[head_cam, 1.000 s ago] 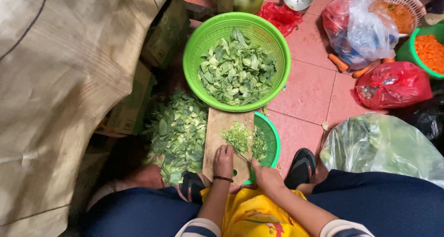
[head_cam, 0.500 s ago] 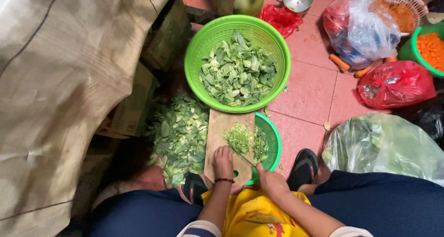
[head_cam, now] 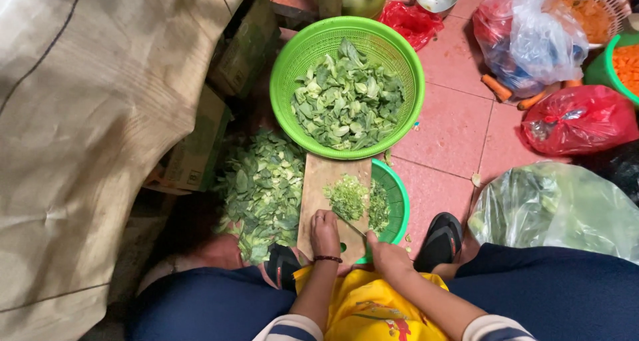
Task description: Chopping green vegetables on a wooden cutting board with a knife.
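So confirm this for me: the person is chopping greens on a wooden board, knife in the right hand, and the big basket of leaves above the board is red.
Not quite. The head view shows the basket is green, not red. The rest holds: the right hand holds the knife over chopped greens on the wooden board, with the left hand steadying beside it.

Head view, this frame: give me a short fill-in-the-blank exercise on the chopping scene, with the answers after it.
1. The left hand rests on a wooden ____ laid across a small green basket.
2. The right hand holds a ____ over the chopped greens.
3. The large basket holding cut leaves is ____ in colour.
4. The bag tied shut right of the large basket is ____.

Missing words: cutting board; knife; green; red
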